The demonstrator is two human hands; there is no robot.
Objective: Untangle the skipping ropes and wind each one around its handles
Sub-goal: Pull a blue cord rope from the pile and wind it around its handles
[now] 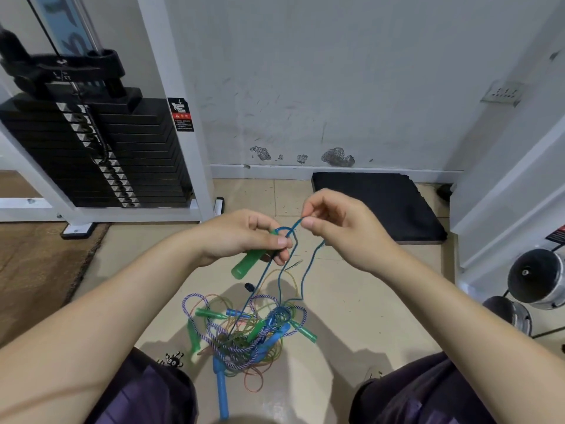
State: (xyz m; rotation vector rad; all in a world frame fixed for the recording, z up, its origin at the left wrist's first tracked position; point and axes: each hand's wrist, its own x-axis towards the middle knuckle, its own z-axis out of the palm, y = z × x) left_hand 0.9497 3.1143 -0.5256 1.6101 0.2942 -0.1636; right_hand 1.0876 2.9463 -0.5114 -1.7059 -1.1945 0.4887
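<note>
light: even, pretty bright
shadows: soft, on floor (336, 332)
edges: bent, fisheye
focus: slightly soft, maybe compression

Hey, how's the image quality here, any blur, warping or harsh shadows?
Head view: strong wide-angle bowing, with the white frame post leaning and forearms ballooning at the edges; soft, even light with faint shadows on the floor tiles around the rope tangle; both hands sharp, slight softness overall.

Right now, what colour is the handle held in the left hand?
Translucent green handle, gripped by the left hand; seen in the head view.
</note>
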